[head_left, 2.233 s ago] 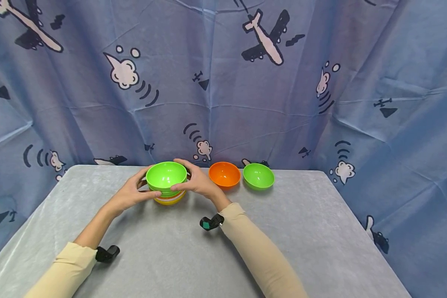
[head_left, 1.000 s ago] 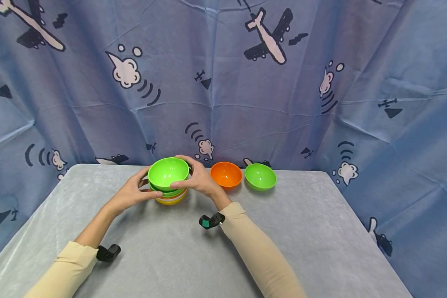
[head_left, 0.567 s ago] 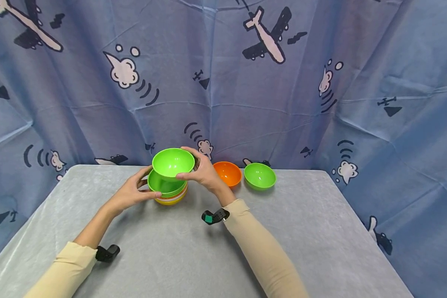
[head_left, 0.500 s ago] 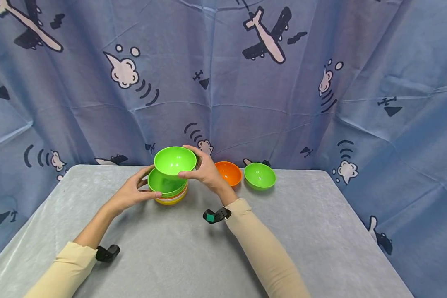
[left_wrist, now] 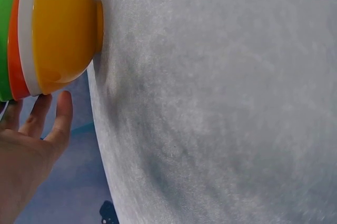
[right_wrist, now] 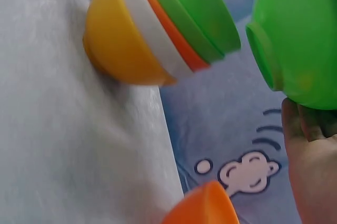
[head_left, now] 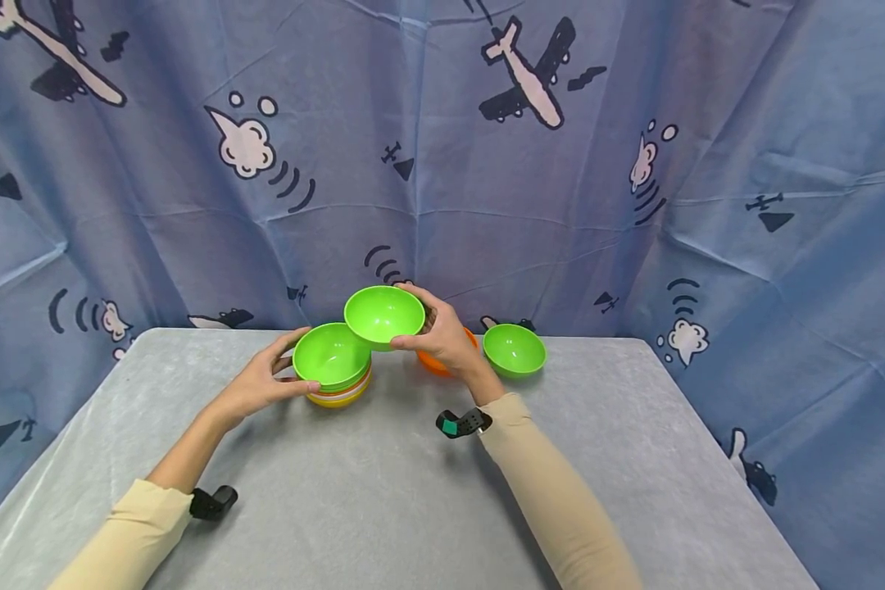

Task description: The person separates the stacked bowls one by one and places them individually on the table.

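Observation:
A green bowl (head_left: 383,315) is held up in the air by my right hand (head_left: 442,334), thumb at its near side and fingers behind. In the right wrist view that bowl (right_wrist: 300,40) shows its foot ring, well apart from the stack. My left hand (head_left: 265,381) grips the left side of a stack of nested bowls (head_left: 332,356), thumb in front and fingers behind. From the top the stack runs green, orange, white and yellow; its yellow bowl (left_wrist: 63,32) stands on the table. An orange bowl (head_left: 435,363) is partly hidden behind my right hand.
Another green bowl (head_left: 515,351) stands to the right of the orange one, near the table's back edge. The grey cloth-covered table (head_left: 383,500) stretches toward me. A blue curtain (head_left: 442,164) with airplane prints hangs right behind it.
My right hand has lifted the top green bowl off the stack and carried it to the right, partly over the orange bowl in view. The left hand has stayed at the stack.

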`<state>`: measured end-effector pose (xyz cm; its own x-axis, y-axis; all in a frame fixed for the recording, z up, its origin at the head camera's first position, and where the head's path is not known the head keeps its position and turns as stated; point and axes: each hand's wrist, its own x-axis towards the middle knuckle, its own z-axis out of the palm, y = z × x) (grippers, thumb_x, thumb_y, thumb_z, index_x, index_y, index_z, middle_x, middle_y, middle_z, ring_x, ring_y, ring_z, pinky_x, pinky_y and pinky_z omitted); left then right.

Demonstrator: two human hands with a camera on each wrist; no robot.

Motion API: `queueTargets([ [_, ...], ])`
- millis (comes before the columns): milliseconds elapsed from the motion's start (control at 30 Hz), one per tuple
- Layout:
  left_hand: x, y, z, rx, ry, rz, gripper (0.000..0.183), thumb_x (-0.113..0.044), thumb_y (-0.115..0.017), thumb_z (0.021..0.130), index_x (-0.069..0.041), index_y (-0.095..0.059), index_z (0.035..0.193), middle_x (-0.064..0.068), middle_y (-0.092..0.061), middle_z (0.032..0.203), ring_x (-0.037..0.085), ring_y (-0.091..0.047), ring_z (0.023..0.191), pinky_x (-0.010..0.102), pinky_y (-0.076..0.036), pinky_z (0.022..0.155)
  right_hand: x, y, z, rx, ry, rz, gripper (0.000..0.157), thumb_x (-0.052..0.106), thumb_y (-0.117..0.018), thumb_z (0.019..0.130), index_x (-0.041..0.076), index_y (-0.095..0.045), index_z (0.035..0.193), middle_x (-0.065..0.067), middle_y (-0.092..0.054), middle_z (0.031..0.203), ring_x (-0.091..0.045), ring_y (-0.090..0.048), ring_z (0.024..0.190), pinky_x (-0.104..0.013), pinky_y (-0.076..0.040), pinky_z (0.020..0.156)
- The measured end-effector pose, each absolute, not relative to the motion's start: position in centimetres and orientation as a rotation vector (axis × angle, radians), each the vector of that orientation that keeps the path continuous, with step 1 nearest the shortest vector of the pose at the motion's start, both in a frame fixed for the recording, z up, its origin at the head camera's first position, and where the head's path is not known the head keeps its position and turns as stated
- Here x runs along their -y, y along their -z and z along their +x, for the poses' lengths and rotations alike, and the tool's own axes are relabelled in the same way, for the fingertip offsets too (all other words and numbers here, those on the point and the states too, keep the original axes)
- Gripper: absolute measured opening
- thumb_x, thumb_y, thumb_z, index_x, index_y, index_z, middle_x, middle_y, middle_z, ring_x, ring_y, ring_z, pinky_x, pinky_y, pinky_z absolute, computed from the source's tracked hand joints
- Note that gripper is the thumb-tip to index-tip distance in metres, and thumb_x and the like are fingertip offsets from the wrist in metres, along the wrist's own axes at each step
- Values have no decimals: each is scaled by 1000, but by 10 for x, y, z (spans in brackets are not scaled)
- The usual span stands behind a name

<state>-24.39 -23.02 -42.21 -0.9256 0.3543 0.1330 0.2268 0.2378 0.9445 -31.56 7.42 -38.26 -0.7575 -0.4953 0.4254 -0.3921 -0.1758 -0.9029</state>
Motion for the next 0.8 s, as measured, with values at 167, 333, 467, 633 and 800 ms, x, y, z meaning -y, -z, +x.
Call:
queueTargets([
  [167,230,422,-243,-2411,-1773,555,87,-19,-78,79,-20,-26,148,7,-22,150,36,-29,131,51,-33,100,-90,383,-320,-2038,2043,-1070,86,7,-84,68,0,-38,140,-16,-40,140,-28,-46,117,-39,-43,94],
  [333,229,420,-243,-2406,-1771,562,87,-20,-78,79,-20,-26,148,6,-22,150,36,-29,131,51,-34,100,-109,382,-318,-2121,2014,-984,86,10,-84,69,1,-38,141,-13,-43,136,-28,-47,115,-38,-45,93],
  [467,229,420,-244,-2399,-1778,572,86,-19,-78,79,-19,-26,147,7,-22,150,36,-29,131,51,-34,99,-125,381,-316,-2153,2033,-890,85,12,-85,69,2,-39,140,-10,-44,134,-26,-47,115,-36,-44,93],
  [633,229,422,-245,-2406,-1778,580,86,-19,-78,79,-19,-26,147,8,-22,149,36,-29,131,52,-34,99,-145,382,-317,-2210,2044,-856,86,11,-85,68,2,-39,140,-10,-45,133,-26,-46,116,-36,-43,94],
  [800,229,422,-244,-2417,-1773,571,87,-20,-79,78,-19,-27,147,7,-23,149,35,-31,131,50,-36,98,-167,384,-317,-2249,2050,-803,82,5,-83,69,5,-41,140,-10,-43,135,-26,-45,118,-34,-42,95],
])
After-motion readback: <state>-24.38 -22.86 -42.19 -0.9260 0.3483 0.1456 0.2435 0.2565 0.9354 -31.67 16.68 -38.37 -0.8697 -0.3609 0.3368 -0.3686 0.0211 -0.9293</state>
